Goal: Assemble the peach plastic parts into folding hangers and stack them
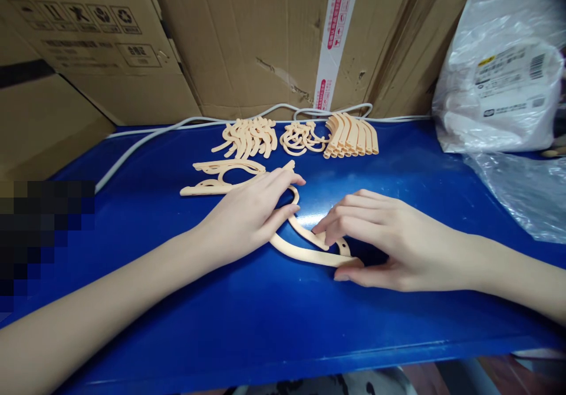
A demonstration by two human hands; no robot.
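Observation:
A curved, flat, peach-coloured plastic piece [305, 252] lies on the blue table top [265, 324] between my hands. My left hand [250, 215] rests flat over its upper left part, fingers stretched out and pressing down. My right hand [384, 242] holds its lower right end, fingertips pinching the strip and thumb along its edge. Another flat peach piece [216, 177] with cut-outs lies just behind my left hand. Further back sit three heaps of small peach parts: hook shapes [250, 137], ring shapes [300, 137] and a stacked row of curved strips [351, 135].
Cardboard boxes [247, 35] wall off the back of the table. A white cable [145, 141] runs along their foot. A white plastic bag [504, 76] with labels and clear film [522, 188] occupy the right side. A pixelated patch covers the left edge.

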